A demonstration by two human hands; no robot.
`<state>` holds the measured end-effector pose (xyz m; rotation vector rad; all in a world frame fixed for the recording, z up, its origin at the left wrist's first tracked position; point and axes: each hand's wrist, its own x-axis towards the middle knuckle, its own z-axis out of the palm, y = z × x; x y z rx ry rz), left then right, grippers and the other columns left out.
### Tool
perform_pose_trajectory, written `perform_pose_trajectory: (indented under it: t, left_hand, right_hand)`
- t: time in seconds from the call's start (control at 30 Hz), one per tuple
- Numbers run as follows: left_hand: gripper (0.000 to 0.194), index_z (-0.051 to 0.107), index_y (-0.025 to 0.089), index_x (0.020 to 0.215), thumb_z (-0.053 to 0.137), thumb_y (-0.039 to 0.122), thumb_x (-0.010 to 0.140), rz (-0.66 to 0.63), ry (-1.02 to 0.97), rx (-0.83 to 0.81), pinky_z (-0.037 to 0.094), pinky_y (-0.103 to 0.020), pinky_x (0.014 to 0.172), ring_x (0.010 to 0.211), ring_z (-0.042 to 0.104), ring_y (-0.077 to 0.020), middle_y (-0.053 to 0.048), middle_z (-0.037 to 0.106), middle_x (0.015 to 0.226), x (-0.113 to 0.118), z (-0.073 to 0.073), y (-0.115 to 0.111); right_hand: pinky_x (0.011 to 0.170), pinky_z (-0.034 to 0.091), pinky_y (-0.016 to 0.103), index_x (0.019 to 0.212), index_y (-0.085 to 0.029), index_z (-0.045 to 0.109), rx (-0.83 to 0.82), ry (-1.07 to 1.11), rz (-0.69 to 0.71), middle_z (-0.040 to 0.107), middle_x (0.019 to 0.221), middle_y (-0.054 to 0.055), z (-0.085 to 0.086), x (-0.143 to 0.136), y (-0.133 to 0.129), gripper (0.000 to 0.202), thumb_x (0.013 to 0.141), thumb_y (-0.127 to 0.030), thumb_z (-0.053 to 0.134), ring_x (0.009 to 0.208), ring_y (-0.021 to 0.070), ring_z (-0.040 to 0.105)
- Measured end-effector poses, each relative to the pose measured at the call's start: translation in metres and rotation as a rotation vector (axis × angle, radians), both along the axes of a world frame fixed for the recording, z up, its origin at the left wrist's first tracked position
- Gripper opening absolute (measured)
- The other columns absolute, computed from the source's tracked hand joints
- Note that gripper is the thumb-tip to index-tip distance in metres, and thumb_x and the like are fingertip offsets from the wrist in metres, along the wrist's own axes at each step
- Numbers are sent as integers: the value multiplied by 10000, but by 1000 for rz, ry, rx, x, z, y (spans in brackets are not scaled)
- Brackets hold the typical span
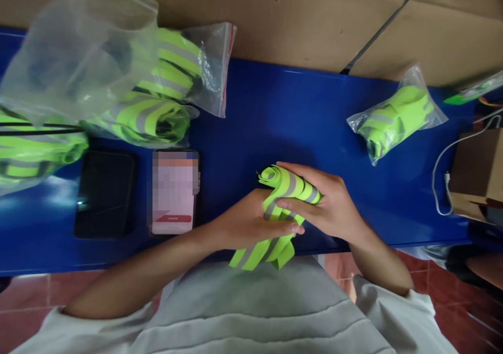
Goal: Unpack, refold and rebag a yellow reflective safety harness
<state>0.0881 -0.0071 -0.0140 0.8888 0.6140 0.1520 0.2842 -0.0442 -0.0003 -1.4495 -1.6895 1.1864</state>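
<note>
Between my hands is a partly rolled reflective strap bundle (288,184), neon yellow-green with grey stripes. My right hand (330,205) wraps round the rolled part from the right, thumb across its front. My left hand (255,218) grips the flat part just below the roll, thumb stretched over it toward the right. Loose strap ends hang over the table's front edge toward my lap. Part of the bundle is hidden behind my fingers.
On the blue table (271,113), a phone with a lit screen (175,197) and a dark phone (106,194) lie left. Bagged neon bundles (147,118) crowd the back left; another bagged bundle (396,115) lies right. A white cable (436,170) and cardboard box (477,168) stand far right.
</note>
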Motion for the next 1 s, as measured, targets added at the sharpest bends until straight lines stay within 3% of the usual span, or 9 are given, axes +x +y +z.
perform_pose_trajectory:
  t: [0.13,0.23,0.33,0.5,0.63,0.8,0.9,1.0]
  left_hand:
    - [305,750,126,951,889,338,782,35,3,-335,625,-294,793,836,767,-187,-68,794,882,2,-3,-4]
    - [372,767,138,1023,916,314,732,29,18,-378,629,-316,814,907,775,-218,-84,804,962,1,-8,-7]
    - [402,775,145,1097,885,319,751,-19,46,-325,621,-339,863,983,768,-242,-107,800,1082,0,-14,-10]
    - [501,758,157,1137,889,435,741,-92,61,-282,599,-336,837,968,753,-253,-101,794,1097,-1,-11,-8]
    - [292,750,165,1040,678,426,931,-46,116,-62,536,-246,758,853,702,-169,-26,774,956,-3,5,2]
    - [308,741,177,1059,666,453,946,41,299,311,422,-186,589,735,617,-123,0,721,891,-5,12,11]
    - [361,754,168,973,679,519,933,-30,335,321,399,-186,574,711,606,-122,14,695,797,-8,10,15]
    - [353,758,204,1083,738,499,891,-71,299,290,459,-198,669,805,656,-143,29,748,911,-12,8,18]
  right_hand:
    - [1027,599,377,1381,-292,678,49,-15,-18,737,1335,32,0,0,1,489,912,-375,790,1189,243,722]
    - [1007,611,399,1344,-307,706,60,-30,-38,747,1314,29,5,3,1,444,909,-345,790,1167,255,730]
    - [919,638,386,1257,-303,755,-29,-7,-132,778,1237,22,8,7,2,387,881,-369,819,1070,257,756]
    - [575,556,263,993,-251,802,-242,137,-239,767,817,-19,8,14,8,200,855,-390,839,683,164,694]
    - [620,552,264,964,-261,796,-210,144,-347,758,830,-23,10,18,11,202,834,-404,857,702,156,673]
    - [613,551,275,969,-258,798,-209,150,-357,756,828,-15,16,20,8,247,825,-449,859,699,162,671]
    - [604,547,267,967,-266,802,-204,140,-353,756,822,-18,18,21,7,246,816,-449,869,698,157,670]
    - [617,564,259,980,-279,809,-182,135,-385,764,836,-25,17,24,7,221,829,-432,863,703,149,681]
